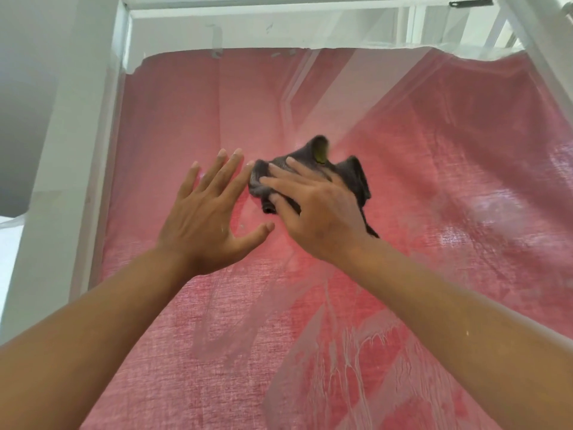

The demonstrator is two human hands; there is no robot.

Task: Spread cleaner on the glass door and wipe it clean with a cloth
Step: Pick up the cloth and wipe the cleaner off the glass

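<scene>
The glass door (173, 125) fills the view, with a pink curtain showing behind the pane. White cleaner streaks and drips (350, 352) run down its lower right part. My right hand (316, 212) presses a crumpled dark grey cloth (356, 178) flat against the glass near the middle. A small yellow-green patch shows on the cloth's upper fold. Just left of the cloth, my left hand (210, 212) rests flat on the pane, its spread fingers holding nothing. Part of the cloth is hidden under my right hand.
The white door frame (93, 119) runs up the left side and across the top. A dark hinge or latch piece (471, 3) sits at the top right. A grey wall lies beyond the frame on the left.
</scene>
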